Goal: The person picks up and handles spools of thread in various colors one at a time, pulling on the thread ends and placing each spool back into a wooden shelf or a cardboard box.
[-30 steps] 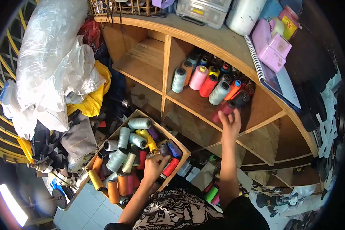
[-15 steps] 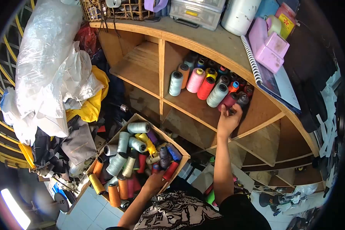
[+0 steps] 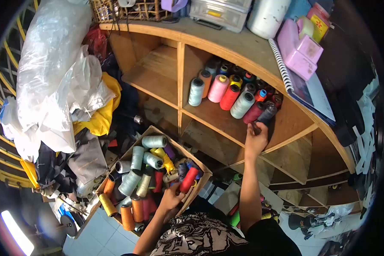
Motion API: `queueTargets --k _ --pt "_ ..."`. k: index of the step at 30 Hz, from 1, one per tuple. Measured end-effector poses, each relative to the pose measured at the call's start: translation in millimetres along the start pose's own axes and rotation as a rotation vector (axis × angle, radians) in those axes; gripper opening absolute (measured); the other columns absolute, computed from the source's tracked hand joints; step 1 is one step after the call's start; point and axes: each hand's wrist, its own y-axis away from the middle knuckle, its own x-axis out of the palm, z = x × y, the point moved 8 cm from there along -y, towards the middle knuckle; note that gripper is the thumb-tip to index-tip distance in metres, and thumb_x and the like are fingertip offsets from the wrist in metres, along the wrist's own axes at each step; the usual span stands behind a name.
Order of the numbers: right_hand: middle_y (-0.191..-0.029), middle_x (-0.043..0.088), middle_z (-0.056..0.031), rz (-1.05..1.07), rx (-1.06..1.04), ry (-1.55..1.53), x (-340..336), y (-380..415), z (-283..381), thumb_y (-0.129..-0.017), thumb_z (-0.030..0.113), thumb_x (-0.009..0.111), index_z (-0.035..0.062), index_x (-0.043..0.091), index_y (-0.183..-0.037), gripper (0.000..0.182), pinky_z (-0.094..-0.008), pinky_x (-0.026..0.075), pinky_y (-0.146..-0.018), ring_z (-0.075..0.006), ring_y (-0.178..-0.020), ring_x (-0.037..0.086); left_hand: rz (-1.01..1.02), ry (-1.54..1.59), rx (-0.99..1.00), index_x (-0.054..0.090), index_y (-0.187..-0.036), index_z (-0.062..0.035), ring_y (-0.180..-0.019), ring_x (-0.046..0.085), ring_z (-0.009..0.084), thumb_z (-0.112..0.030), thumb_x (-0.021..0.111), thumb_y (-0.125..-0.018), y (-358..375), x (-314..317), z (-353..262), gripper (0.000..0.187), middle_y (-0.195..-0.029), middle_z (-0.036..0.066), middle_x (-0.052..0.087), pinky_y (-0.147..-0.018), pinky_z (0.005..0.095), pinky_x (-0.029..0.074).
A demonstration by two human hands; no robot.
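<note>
A row of thread spools stands in a wooden shelf compartment. At its right end are a maroon thread spool (image 3: 254,112) and a dark grey thread spool (image 3: 267,112). My right hand (image 3: 256,138) is just in front of their bases, thumb and fingertips slightly apart, with nothing visible between them. Below, a cardboard box (image 3: 205,173) holds many spools lying and standing in a jumble. Inside its near right corner, my left hand (image 3: 172,199) has its fingers closed at the lower end of a red thread spool (image 3: 188,180), which tilts upward over blue spools.
The wooden shelf (image 3: 180,81) curves across the front. On its top stand a spiral notebook (image 3: 309,100), a pink tape dispenser (image 3: 301,55), a white bottle (image 3: 266,19) and a plastic drawer box (image 3: 219,15). Plastic-wrapped bundles (image 3: 55,72) fill the left side.
My right hand has drawn back from the dark grey spool, which now shows fully beside the maroon one. My left hand and the red spool have shifted up slightly in the box.
</note>
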Motion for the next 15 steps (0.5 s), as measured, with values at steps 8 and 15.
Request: queueTargets --k 8,15 --pt "-0.103 0.062 -0.0060 1.266 0.411 -0.547 38 117 48 -0.086 0.016 0.069 0.0029 0.052 -0.117 0.037 -0.0238 0.050 -0.069 -0.0092 -0.082 0.061 -0.047 0.280 0.177 0.053 -0.124 0.0009 -0.082 0.065 0.0213 -0.014 0.064 -0.078 -6 -21 -106 0.050 -0.101 0.016 0.064 -0.069 0.0304 0.052" --pt "-0.108 0.059 -0.0047 1.442 0.469 -0.795 47 156 75 -0.083 0.020 0.074 0.0020 0.051 -0.120 0.047 -0.0296 0.046 -0.088 -0.0122 -0.100 0.056 -0.265 0.016 0.291 0.055 -0.120 -0.0007 -0.067 0.057 0.0155 -0.011 0.074 -0.072 -8 -38 -157 0.053 -0.088 0.009 0.058 -0.061 0.0277 0.049"
